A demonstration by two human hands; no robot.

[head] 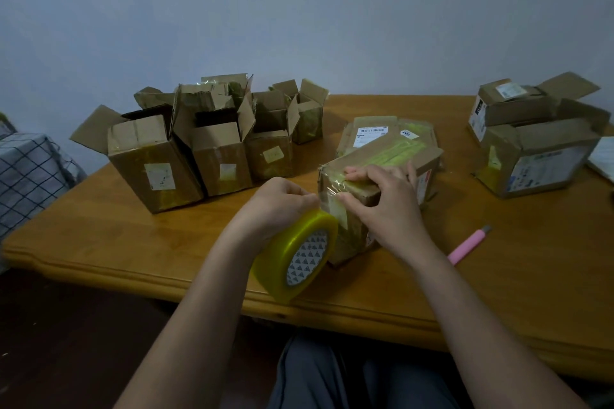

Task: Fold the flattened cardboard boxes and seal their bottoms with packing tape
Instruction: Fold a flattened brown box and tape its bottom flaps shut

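1. A wooden table (498, 276) stands against a plain grey wall; the box being taped (372, 183) lies near its front edge, bottom seam turned up so the flaps can be sealed.
2. The right hand (382, 199) lies on that box, fingers spread along the seam and thumb pressing the clear strip down at the near corner, probably to anchor it.
3. The left hand (279, 202) grips the yellowish packing tape roll (295, 256) just left of the box, holding the strip taut.
4. A pink utility knife (468, 246) lies right of the box, within reach for cutting.
5. Left of the box stand erected boxes (199, 149), flaps open; behind it lie flattened boxes (378, 133); far right sit two larger cartons (538, 146).
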